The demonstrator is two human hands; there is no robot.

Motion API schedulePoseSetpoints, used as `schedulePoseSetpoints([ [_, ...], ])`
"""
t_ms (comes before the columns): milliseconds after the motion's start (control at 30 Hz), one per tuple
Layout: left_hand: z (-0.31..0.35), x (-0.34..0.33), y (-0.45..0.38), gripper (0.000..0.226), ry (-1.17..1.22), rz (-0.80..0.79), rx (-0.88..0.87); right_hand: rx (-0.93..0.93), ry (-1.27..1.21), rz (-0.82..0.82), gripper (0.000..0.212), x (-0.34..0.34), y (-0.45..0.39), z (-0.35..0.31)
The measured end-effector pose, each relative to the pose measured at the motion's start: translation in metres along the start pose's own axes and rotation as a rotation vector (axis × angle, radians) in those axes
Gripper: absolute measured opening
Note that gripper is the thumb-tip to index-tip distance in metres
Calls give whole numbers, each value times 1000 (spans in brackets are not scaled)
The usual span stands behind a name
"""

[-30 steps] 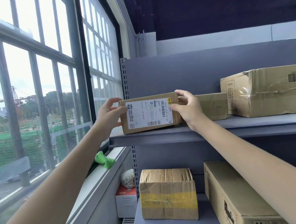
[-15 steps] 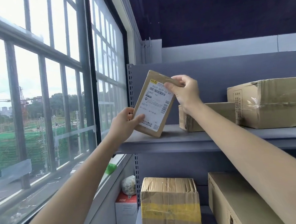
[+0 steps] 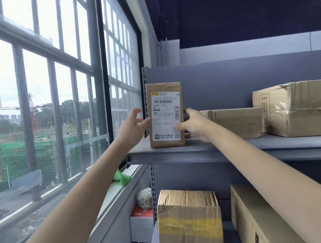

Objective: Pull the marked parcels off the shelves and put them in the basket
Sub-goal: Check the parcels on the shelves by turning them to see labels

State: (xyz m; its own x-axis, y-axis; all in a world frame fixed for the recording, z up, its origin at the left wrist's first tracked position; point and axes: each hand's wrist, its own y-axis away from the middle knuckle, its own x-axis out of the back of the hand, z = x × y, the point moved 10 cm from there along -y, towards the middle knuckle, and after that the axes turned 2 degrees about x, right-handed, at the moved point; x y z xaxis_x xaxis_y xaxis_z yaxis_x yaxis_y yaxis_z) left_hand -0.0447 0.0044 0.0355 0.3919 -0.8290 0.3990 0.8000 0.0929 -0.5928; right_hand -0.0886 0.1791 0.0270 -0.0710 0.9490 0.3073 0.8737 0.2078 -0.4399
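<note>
Since half a second earlier the parcel (image 3: 165, 115) had gone from a tilt between both hands to standing upright on its short end, at the left end of the upper shelf (image 3: 234, 150), its printed label facing the camera.

Left of the parcel, the left hand (image 3: 132, 126) had its fingers spread and loosely bent; only the thumb side seemed to touch the parcel's left edge, so its grip was open and held nothing. On the parcel's right, the right hand (image 3: 193, 124) lay against the side, thumb across the lower right of the label and fingers reaching behind. How firmly those fingers curled round the back could not be told, though it looked like a light hold.

The step in hand seemed to be checking this parcel's label for the mark. If it counted as marked, the next move would call for both hands to close on its sides, lift it clear of the shelf and carry it down to the basket, which was not in view.

The parcel was a brown taped cardboard box, taller than wide as it stood, with a white label carrying barcodes and a yellow tag at its top left corner. Right of it lay a flat carton (image 3: 235, 122) and, further right, a large crumpled box (image 3: 297, 109).
</note>
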Motion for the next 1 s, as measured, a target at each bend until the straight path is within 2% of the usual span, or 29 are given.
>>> schedulePoseSetpoints([
  [133,12,2,-11,61,312,-45,76,-79,67,-77,60,-4,7,12],
  [200,15,-4,-14,66,353,-84,106,-92,59,-74,61,-3,9,14],
  [267,22,0,-19,68,257,-55,50,-97,79,-79,63,-2,10,15],
  [367,63,23,-28,62,-124,128,-228,-87,143,-54,69,1,9,16],
  [433,92,24,-32,54,-299,154,-359,-77,265,-28,70,4,8,17],
  [533,105,7,-42,43,-430,38,-345,-82,531,-37,59,0,11,20],
  [600,102,7,-42,37,-426,41,-326,-61,624,-19,48,-2,12,19],
  [700,92,28,-35,38,-301,200,-314,5,538,83,34,0,10,12],
  [767,82,47,-26,35,-129,318,-290,21,357,140,27,2,9,8],
  [867,60,67,-16,24,118,451,-215,8,-100,224,37,6,7,4],
  [933,38,72,-11,17,264,505,-122,63,-209,344,48,21,7,-6],
  [1000,12,63,-7,10,386,479,-32,135,-214,457,51,39,10,-15],
])
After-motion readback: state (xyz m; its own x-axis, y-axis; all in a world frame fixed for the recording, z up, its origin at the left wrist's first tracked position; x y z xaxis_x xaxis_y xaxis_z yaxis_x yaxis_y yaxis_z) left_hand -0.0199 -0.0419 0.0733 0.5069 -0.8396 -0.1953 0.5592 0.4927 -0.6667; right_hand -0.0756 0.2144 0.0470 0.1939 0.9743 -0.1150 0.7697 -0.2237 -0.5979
